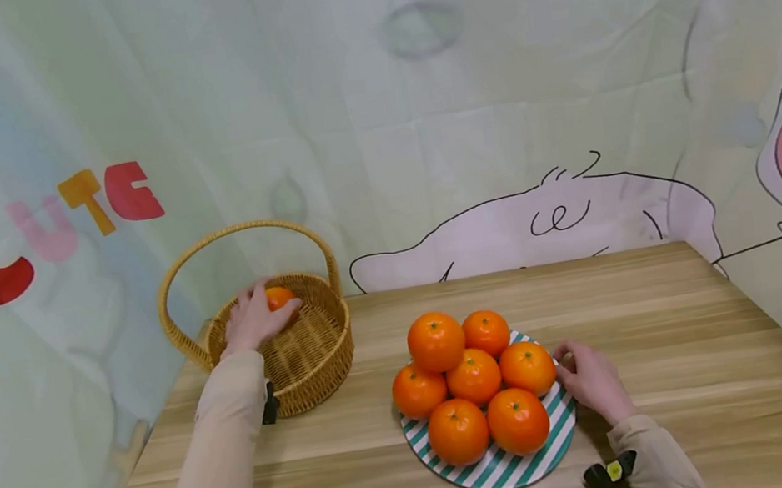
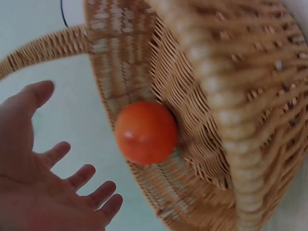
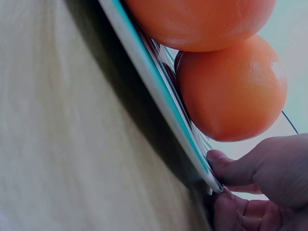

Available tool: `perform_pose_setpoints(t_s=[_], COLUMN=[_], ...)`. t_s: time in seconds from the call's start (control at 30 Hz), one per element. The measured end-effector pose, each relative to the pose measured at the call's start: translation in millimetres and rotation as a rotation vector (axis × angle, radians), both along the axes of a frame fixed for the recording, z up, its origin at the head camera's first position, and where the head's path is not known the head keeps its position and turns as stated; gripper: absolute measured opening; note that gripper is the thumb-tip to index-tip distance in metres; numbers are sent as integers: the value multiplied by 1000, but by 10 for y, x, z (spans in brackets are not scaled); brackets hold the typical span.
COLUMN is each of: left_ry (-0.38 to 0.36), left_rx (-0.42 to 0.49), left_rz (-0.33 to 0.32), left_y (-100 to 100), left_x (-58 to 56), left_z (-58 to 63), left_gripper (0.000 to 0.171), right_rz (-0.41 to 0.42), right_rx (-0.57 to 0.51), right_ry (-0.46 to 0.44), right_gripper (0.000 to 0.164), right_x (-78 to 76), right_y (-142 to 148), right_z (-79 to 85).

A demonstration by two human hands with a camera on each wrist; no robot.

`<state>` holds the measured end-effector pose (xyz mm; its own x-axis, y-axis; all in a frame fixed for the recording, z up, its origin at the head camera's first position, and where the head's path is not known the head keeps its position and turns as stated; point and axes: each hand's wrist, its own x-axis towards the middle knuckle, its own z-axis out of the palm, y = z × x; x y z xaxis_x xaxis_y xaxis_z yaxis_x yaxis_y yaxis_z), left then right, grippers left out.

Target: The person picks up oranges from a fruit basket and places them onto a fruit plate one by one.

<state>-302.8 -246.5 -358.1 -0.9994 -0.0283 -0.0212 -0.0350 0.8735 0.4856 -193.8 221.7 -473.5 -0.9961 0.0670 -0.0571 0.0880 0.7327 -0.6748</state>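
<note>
Over the wicker basket [image 1: 332, 365] on the left, my left hand [image 1: 248, 321] is spread, with an orange [image 1: 281, 296] beside it. The left wrist view shows that orange [image 2: 147, 133] resting inside the basket against its wall, apart from my straight, parted fingers [image 2: 84, 176]. At the right side of a green-and-white striped plate [image 1: 500, 476], my right hand [image 1: 595, 379] pinches the rim. In the right wrist view the thumb [image 3: 224, 166] lies on the upper side of the rim, with curled fingers below. Several oranges [image 1: 475, 376] are on the plate, one stacked on top of others.
A tall arched handle [image 1: 246, 226] rises over the basket. Both stand on a wood-grain table [image 1: 685, 335]. A printed curtain [image 1: 356, 114] with cartoon drawings and the letters CUTE hangs close behind and along the sides.
</note>
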Motion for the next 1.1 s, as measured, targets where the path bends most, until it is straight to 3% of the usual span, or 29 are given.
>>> perform_pose_setpoints(t_s=[0.27, 0.53, 1.1], left_ry=[-87, -115, -196], left_rx=[-46, -37, -20], left_rz=[20, 30, 62], left_y=[-108, -198, -196], left_x=[-3, -49, -102], left_z=[-26, -112, -218], left_gripper=[87, 88, 84], right_rz=[5, 10, 3], right_rx=[-3, -8, -13], right_ry=[3, 19, 8], right_gripper=[17, 16, 17], right_x=[-2, 1, 1], right_y=[-1, -4, -3], right_z=[-21, -17, -20])
